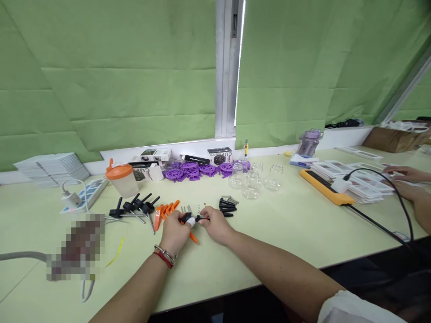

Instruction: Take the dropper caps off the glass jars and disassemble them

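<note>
My left hand [175, 233] is closed on an orange plastic clip [192, 237] with a black part at its top; a white finger cot covers one fingertip. My right hand [215, 224] pinches a small black piece [201, 218] right against that part. Both hands meet just above the pale green table [286, 229]. Loose orange clips [164, 211] lie just left of my hands. Black knobbed pins [134, 207] lie further left. Small black pieces and springs [227, 205] lie just right of my hands.
Purple plastic gears [195, 170], small boxes [151, 155] and clear glass jars [252, 181] stand at the back. An orange-lidded cup [121, 179] and power strip [84, 195] sit left. Another person's hands [407, 179] work at the right near white trays, a yellow device [325, 187] and black cable [377, 222].
</note>
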A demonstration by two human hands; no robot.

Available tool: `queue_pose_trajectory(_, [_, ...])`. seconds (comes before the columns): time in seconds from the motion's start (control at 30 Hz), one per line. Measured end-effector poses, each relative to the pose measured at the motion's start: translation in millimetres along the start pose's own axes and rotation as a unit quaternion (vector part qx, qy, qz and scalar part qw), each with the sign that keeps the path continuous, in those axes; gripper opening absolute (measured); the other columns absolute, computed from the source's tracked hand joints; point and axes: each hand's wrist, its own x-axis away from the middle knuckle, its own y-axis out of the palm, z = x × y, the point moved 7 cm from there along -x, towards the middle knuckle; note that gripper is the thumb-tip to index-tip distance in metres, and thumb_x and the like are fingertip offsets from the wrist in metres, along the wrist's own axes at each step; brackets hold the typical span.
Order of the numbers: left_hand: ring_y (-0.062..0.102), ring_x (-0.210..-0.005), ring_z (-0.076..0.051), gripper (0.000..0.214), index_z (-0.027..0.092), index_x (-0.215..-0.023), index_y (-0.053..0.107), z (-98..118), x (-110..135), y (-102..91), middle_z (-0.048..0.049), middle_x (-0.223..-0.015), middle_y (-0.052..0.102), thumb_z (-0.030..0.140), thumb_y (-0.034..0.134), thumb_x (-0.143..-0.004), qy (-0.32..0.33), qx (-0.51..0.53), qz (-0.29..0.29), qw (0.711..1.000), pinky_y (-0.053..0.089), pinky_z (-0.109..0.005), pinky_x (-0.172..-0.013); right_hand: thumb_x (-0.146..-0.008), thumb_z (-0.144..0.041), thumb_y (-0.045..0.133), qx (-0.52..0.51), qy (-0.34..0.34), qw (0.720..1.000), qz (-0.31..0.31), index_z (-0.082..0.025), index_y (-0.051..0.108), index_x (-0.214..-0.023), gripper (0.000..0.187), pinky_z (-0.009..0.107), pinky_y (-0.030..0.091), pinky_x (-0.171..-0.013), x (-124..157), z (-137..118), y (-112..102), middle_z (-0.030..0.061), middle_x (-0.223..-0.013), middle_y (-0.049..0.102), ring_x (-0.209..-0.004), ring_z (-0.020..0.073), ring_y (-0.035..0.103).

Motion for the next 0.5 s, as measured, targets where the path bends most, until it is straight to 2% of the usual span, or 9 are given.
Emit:
queue_pose_trajectory(0.2, [0.052, -0.058, -0.019, 0.014, 0.021, -0.068, 0.05, -4.3, 7.9, -1.8, -0.0016, -0.062, 0.055, 0.029, 0.061, -0.064, -0.015, 0.014, 0.022, 1.0, 0.039, -0.031, -0.054, -0.074, -0.013, 0.062, 0.013, -0.01, 1.0, -0.001, -0.018, 0.058, -0.09, 0.017, 0.027, 0.04, -0.068, 0.2, -1.6, 1.6, 0.0002, -0.079, 0.056, -0.073, 0.014, 0.052])
queue_pose_trajectory(0.37, [0.051, -0.057, -0.019, 0.014, 0.022, -0.067, 0.048, -2.1, 8.4, -2.1, -0.001, -0.06, 0.054, 0.027, 0.061, -0.064, -0.013, 0.004, 0.031, 0.999, 0.038, -0.03, -0.054, -0.075, -0.013, 0.061, 0.008, -0.007, 1.0, -0.01, -0.018, 0.057, -0.091, 0.017, 0.026, 0.039, -0.065, 0.4, -4.2, 1.1, -0.0014, -0.074, 0.054, -0.069, 0.0133, 0.051])
queue_pose_trajectory(0.5, [0.053, -0.057, -0.019, 0.015, 0.022, -0.066, 0.047, -1.2, 8.5, -3.0, -0.0011, -0.059, 0.055, 0.029, 0.061, -0.065, -0.005, -0.006, 0.037, 0.999, 0.038, -0.031, -0.053, -0.074, -0.013, 0.061, 0.011, -0.01, 1.0, -0.004, -0.018, 0.058, -0.089, 0.016, 0.027, 0.041, -0.068, 0.5, -4.0, 0.3, -0.0002, -0.077, 0.056, -0.072, 0.0139, 0.052])
